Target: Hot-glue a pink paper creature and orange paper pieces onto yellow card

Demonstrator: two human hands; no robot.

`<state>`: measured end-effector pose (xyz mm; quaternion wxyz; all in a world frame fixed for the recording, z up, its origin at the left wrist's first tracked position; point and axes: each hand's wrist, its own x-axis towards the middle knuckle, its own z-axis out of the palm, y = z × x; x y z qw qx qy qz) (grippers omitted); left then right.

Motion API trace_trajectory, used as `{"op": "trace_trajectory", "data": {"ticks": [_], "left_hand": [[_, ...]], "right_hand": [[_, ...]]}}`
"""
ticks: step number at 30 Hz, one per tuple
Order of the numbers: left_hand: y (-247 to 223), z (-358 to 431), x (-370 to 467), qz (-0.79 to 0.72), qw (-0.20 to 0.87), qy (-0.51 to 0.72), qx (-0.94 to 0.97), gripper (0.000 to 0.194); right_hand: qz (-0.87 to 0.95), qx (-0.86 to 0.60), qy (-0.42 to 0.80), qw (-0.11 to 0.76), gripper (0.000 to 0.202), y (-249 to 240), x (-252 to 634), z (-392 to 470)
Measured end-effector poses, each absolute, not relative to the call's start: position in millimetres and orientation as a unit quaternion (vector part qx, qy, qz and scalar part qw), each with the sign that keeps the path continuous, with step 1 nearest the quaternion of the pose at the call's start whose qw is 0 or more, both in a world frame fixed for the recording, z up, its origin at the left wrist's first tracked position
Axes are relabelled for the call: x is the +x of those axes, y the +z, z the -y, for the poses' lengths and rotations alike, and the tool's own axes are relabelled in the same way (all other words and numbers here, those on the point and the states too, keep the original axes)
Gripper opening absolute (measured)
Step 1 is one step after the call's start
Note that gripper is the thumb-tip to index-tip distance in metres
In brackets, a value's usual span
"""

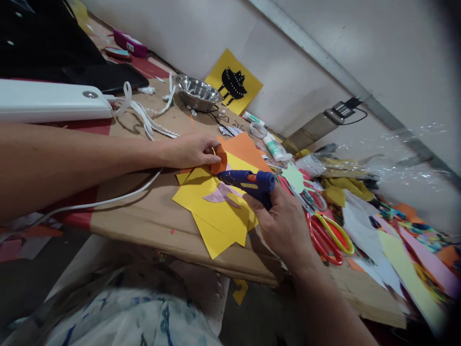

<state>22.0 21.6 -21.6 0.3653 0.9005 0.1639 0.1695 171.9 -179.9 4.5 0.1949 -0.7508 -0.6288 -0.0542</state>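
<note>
Pinched in my left hand (196,151) is an orange paper piece (219,161), curved and held just above the sheets. My right hand (284,218) grips a blue glue gun (248,181), whose nozzle points left and sits close to the orange piece. Whether the nozzle touches it, I cannot tell. Underneath lie several overlapping yellow paper sheets (212,226) with a lilac paper cutout (221,193) on top. An orange sheet (245,146) rests behind them.
Scissors with red and yellow handles (334,235) lie right of my right hand, near piled paper scraps (414,240). A steel bowl (198,93), a yellow card with a black cutout (234,81) and a bottle (317,127) stand behind. A white cable (118,202) passes under my left arm.
</note>
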Motion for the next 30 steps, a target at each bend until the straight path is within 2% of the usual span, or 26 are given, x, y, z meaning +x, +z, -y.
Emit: {"op": "trace_trajectory", "data": {"ticks": [11,19,25,30], "left_hand": [[-21.6,-20.8,21.4,-0.159,0.361,0.167,0.903,0.025],[-21.6,-19.5,21.1,-0.162,0.360,0.163,0.904,0.025],[-26.0,-22.7,22.5,-0.167,0.345,0.172,0.907,0.023],[-26.4,-23.5,22.5,-0.160,0.358,0.171,0.904,0.024]], "right_hand": [[0.633,-0.736,0.007,0.240,0.029,4.1,173.1,183.0],[0.625,-0.741,-0.002,0.245,0.026,3.1,178.7,184.7],[0.626,-0.728,0.072,0.269,0.026,3.8,178.9,187.6],[0.623,-0.736,0.036,0.262,0.030,4.4,177.4,183.3]]}}
